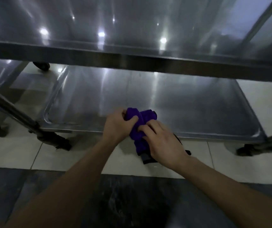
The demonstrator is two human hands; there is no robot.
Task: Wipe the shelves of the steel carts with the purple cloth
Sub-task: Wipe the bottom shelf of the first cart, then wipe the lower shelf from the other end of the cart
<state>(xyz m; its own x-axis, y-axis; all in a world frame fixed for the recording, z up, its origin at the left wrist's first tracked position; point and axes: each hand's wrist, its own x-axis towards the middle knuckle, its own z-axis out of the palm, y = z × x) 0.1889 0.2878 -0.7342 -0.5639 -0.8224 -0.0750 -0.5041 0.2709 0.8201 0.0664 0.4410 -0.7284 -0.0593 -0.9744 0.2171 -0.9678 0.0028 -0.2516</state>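
Over the front lip of the lower shelf [181,104], as the head camera shows it, both my hands meet on the purple cloth [138,129]; my left hand [115,125] grips its upper wad, fingers [132,120] curled into the folds; my right hand [165,145] clasps the lower part, its fingers dug into the fabric; neither hand is free, both are closed round the cloth. It is bunched, held by the shelf's near edge and partly over the floor tiles [82,155]; whether it touches the steel I cannot tell. Something dark and grey [146,159] hangs below my right hand; I cannot make out what it is. The upper shelf [132,27] runs across the top of the view, bright with reflected lights; a castor [61,143] stands at the near left corner. I judge the step to be gathering or refolding the cloth for a wipe; the next move calls for pressing a flat pad onto the lower shelf and sweeping across it, reaching in beneath the upper shelf's rim.
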